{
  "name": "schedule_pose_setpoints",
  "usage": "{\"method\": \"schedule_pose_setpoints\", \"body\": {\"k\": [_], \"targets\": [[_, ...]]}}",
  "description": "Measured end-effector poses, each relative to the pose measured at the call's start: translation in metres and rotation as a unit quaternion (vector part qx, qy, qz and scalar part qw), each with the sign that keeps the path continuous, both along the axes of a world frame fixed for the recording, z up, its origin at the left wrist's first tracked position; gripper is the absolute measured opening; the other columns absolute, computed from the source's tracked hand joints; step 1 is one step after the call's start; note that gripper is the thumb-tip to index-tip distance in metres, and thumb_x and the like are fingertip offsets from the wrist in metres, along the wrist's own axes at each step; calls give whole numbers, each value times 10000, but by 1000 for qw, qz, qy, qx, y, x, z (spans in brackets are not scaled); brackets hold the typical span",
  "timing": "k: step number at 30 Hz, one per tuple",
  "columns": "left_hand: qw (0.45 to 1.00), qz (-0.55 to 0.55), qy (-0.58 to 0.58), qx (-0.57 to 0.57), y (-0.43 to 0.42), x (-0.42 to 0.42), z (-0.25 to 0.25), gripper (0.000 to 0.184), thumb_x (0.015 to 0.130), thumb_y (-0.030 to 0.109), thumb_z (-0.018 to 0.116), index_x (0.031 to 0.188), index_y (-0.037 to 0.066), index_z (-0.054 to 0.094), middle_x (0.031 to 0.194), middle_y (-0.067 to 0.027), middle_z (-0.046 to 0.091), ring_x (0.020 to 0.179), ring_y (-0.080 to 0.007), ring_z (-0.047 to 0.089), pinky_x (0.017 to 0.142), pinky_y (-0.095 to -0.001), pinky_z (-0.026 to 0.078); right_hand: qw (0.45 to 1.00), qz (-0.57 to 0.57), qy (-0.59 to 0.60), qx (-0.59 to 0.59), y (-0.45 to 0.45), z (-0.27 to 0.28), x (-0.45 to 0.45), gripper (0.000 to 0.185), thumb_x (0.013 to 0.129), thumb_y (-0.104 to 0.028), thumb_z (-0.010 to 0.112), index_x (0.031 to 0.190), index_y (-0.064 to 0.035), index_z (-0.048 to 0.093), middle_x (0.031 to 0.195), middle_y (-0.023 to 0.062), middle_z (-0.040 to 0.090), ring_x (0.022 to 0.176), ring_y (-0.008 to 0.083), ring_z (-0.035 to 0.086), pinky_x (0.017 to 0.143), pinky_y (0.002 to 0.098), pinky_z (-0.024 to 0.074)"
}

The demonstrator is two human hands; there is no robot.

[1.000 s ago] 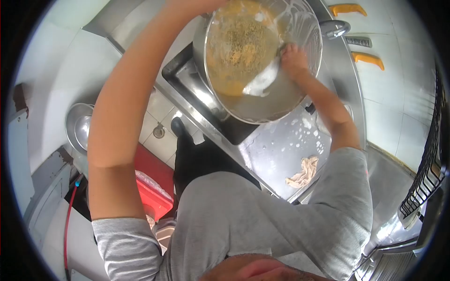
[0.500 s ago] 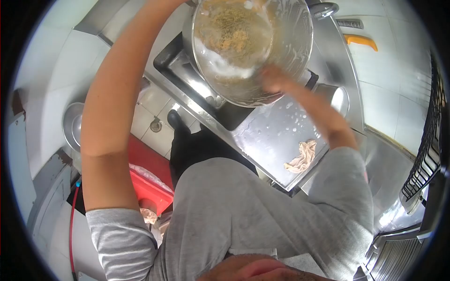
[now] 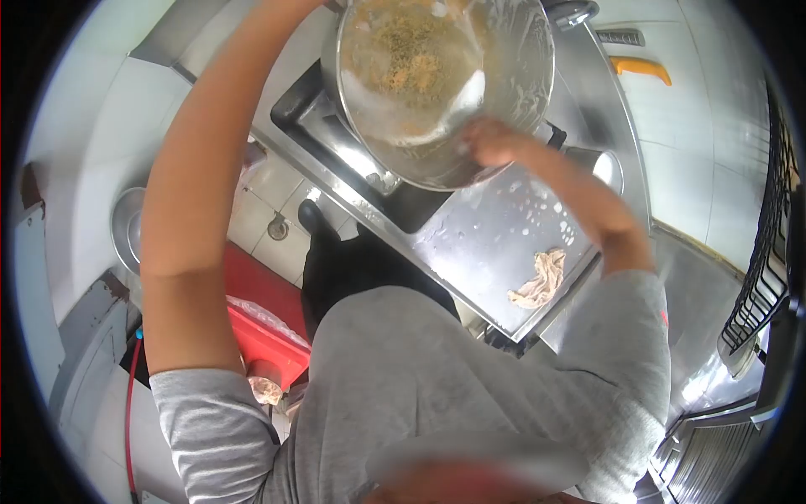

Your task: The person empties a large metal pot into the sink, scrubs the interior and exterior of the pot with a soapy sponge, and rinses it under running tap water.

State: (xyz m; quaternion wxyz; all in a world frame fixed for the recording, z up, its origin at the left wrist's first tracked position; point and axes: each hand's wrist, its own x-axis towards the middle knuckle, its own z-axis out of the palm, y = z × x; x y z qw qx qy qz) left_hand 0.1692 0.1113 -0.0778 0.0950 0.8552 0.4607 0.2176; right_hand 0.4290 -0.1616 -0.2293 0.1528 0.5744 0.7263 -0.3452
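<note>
A large metal pot (image 3: 525, 101) is tilted toward me over the sink, its inside wet with white suds and a brownish-yellow patch of residue on the bottom. My right hand (image 3: 491, 141) is inside the pot against the near right wall, fingers curled and closed. Whatever it holds is too blurred to make out. My left arm (image 3: 197, 193) stretches up past the pot's left side and leaves the picture at the top edge, so the left hand is out of sight. A curved metal faucet (image 3: 573, 13) stands at the pot's upper right.
Below the pot is a sink basin (image 3: 336, 139). A crumpled beige cloth (image 3: 540, 280) lies on the wet steel drainboard (image 3: 470, 244). A yellow-handled tool (image 3: 642, 69) lies at the upper right, a metal bowl (image 3: 128, 227) at far left, and a red bin (image 3: 277, 349) beside my legs.
My right hand has shifted slightly left and down along the pot's inner wall. The suds have slid toward the right. The whole view has moved a little.
</note>
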Motion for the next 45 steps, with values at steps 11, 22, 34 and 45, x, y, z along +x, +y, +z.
{"method": "schedule_pose_setpoints", "body": {"k": [11, 22, 34, 45], "targets": [[999, -4, -3, 41, -1, -4, -2, 340, 999, 339, 474, 991, 7, 543, 817, -244, 671, 795, -432, 666, 715, -560, 507, 981, -167, 31, -92, 43, -42, -142, 331, 907, -170, 521, 1100, 41, 687, 1251, 254, 614, 1194, 438, 550, 1003, 495, 446], [1000, -10, -1, -14, 0, -4, 2, 346, 1000, 331, 449, 984, 2, 556, 843, -270, 665, 822, -461, 654, 743, -569, 499, 203, -781, 580, 107, 301, 16, -93, 427, 1004, -361, 391, 1195, -28, 578, 1200, 175, 579, 1085, 284, 564, 899, 475, 478], [999, -7, -9, -33, 3, -3, 6, 357, 1013, 336, 433, 1000, -7, 531, 841, -283, 662, 813, -472, 649, 734, -583, 492, 459, -651, 602, 56, 243, 19, -149, 413, 1034, -287, 376, 1334, -19, 472, 1317, 163, 531, 1209, 290, 514, 988, 513, 443], [1000, -15, 9, 3, -2, -2, 8, 317, 1000, 308, 468, 972, -1, 535, 800, -261, 657, 785, -468, 646, 702, -571, 496, 794, -352, 423, 260, 99, 46, -193, 224, 941, -236, 539, 987, -20, 505, 908, 167, 528, 864, 274, 514, 801, 428, 438]]}}
